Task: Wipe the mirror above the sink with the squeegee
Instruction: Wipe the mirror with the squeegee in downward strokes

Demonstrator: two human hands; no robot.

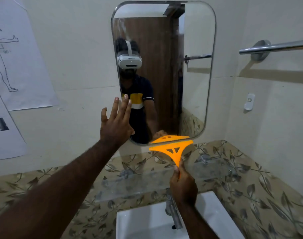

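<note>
A rounded rectangular mirror (195,69) hangs on the pale wall above a white sink (147,223). An orange squeegee (173,149) has its blade at the mirror's bottom edge, right of centre, and its reflection shows just above. My right hand (182,185) grips the squeegee's handle from below. My left hand (116,123) is raised flat with fingers spread at the mirror's lower left edge, holding nothing. Whether its palm touches the glass is unclear. The mirror reflects a person wearing a white headset.
A clear glass shelf (147,183) juts out between mirror and sink, over a chrome tap (173,211). A chrome towel bar (275,47) sticks out at the right, with a small white wall hook (249,101) below it. Paper posters (17,66) cover the left wall.
</note>
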